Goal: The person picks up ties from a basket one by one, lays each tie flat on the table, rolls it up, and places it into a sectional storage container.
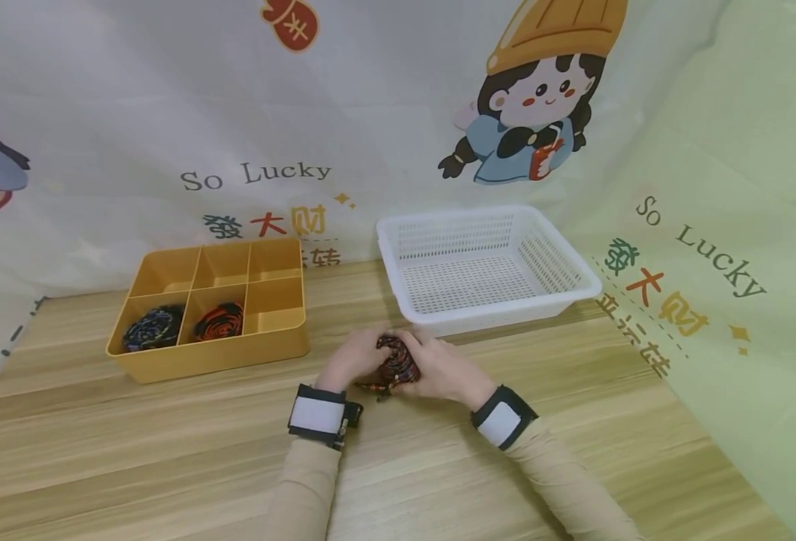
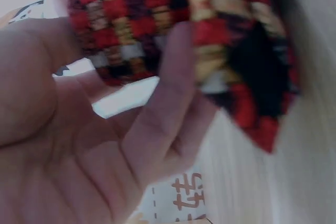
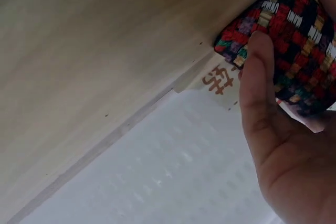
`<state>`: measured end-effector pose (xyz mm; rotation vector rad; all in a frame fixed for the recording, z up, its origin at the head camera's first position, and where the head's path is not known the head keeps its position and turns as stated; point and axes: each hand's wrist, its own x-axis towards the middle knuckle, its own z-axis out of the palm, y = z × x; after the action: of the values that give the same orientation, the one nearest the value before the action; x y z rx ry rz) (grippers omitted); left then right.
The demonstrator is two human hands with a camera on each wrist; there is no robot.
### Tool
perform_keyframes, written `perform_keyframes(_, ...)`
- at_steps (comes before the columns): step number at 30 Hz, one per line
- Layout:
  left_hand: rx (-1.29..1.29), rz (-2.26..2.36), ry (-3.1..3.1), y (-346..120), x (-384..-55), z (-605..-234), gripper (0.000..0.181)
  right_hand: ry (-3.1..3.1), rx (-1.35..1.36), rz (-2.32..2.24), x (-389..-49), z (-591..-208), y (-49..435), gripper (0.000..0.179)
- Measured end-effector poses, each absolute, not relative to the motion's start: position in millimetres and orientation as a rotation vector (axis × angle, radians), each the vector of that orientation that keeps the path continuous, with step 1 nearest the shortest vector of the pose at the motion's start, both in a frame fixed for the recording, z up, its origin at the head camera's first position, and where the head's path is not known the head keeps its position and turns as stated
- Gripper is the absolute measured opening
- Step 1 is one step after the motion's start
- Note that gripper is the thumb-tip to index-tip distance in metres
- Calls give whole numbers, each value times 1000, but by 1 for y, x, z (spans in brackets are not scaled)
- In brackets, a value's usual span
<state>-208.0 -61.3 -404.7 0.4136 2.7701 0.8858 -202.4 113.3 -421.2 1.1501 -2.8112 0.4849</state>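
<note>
A rolled-up necktie (image 1: 398, 362), woven in red, black, yellow and white checks, is held between both hands just above the wooden table. My left hand (image 1: 352, 359) grips its left side. In the left wrist view the tie's pointed end (image 2: 257, 87) hangs loose from the roll (image 2: 126, 19), with a finger pressed near it. On the other side my right hand (image 1: 448, 370) holds the roll, its fingers curved round it. The right wrist view shows one fingertip on the checked cloth (image 3: 296, 35). Part of the roll is hidden behind the hands.
A yellow six-compartment box (image 1: 208, 364) stands at the left. Its front-left compartment holds a dark blue patterned roll (image 1: 152, 327), the front-middle one a red and black roll (image 1: 219, 321). Behind the hands is a white plastic basket (image 1: 485, 319). Printed cloth (image 1: 384, 113) hangs along the back.
</note>
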Motion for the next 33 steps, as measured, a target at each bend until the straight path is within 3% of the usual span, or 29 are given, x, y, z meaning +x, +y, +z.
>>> perform_keyframes(6,386,774,2784,-57,-203,-399,30,-2781,1106,343,-196,-423,104,95)
perform_keyframes(13,421,941,2763,-71,-196,-401,34,-2709,1049,208,-192,-426,101,81)
perform_keyframes(19,653,854,3235,-123,-184,-395,26,-2718,1037,146,-193,-425,100,78)
perform_keyframes(25,512,476,3630,-190,-170,-393,22,-2746,1040,149,-193,-424,102,78)
perform_keyframes(33,271,449,3656,-247,-153,-410,22,-2765,1071,193,-193,-422,101,77)
